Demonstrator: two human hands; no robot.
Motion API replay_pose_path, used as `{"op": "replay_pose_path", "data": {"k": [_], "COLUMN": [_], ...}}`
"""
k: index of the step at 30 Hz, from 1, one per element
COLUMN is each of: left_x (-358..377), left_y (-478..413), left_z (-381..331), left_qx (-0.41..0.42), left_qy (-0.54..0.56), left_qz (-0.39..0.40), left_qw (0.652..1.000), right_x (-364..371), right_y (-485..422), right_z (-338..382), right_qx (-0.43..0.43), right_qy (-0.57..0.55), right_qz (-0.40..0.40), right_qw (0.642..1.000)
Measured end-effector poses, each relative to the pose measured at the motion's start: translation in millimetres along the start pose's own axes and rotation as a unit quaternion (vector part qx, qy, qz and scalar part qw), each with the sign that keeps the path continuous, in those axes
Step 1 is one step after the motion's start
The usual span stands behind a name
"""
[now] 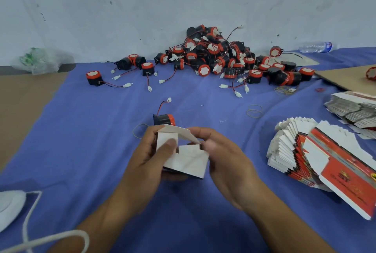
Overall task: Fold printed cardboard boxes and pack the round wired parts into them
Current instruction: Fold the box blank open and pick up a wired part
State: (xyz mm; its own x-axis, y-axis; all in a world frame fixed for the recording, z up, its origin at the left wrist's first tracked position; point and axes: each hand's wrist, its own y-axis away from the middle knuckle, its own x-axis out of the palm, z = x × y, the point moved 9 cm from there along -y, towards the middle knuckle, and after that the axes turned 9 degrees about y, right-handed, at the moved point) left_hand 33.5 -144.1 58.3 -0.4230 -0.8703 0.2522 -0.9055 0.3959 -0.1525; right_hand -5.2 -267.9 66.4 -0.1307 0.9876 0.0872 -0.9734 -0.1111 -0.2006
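Both hands hold a small cardboard box (188, 161) above the blue cloth, its white inner flaps facing me. My left hand (150, 155) grips the box's left side, thumb pressing a small flap. My right hand (221, 157) pinches the large top flap at its right edge. Just behind the box lies one round wired part (165, 119), black with an orange rim, its red-black wire and white plug running back. A big pile of round wired parts (219, 57) sits against the far wall. A fanned stack of flat printed boxes (305, 157), red and white, lies to the right.
A second stack of flat boxes (354, 108) lies far right. Rubber bands (254, 111) lie loose on the blue cloth (81, 141). A plastic bottle (317, 47) and a cardboard sheet (345, 78) are at back right, a plastic bag (40, 60) at back left, a white cord (30, 222) near left.
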Motion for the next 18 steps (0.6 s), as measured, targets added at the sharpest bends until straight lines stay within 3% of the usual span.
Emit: {"op": "replay_pose_path", "data": {"k": [3,6,11,18], "left_x": [-2,-1,37,18], "left_y": [-1,6,25,16], "left_z": [6,-4,-21,-29], "left_qx": [-0.04,0.029,0.193,0.177], "left_qy": [0.011,-0.118,-0.37,-0.348], "left_qz": [-0.003,-0.018,0.048,-0.02], "left_qw": [0.999,0.992,0.908,0.92], "right_x": [-3,-9,-15,-12], "right_y": [0,0,5,7], "right_z": [-3,-5,1,3], "right_qx": [-0.015,-0.012,-0.016,-0.003], "right_qy": [0.144,0.175,0.127,0.095], "right_qz": [-0.054,-0.13,-0.211,-0.168], "right_qw": [0.988,0.976,0.969,0.981]}}
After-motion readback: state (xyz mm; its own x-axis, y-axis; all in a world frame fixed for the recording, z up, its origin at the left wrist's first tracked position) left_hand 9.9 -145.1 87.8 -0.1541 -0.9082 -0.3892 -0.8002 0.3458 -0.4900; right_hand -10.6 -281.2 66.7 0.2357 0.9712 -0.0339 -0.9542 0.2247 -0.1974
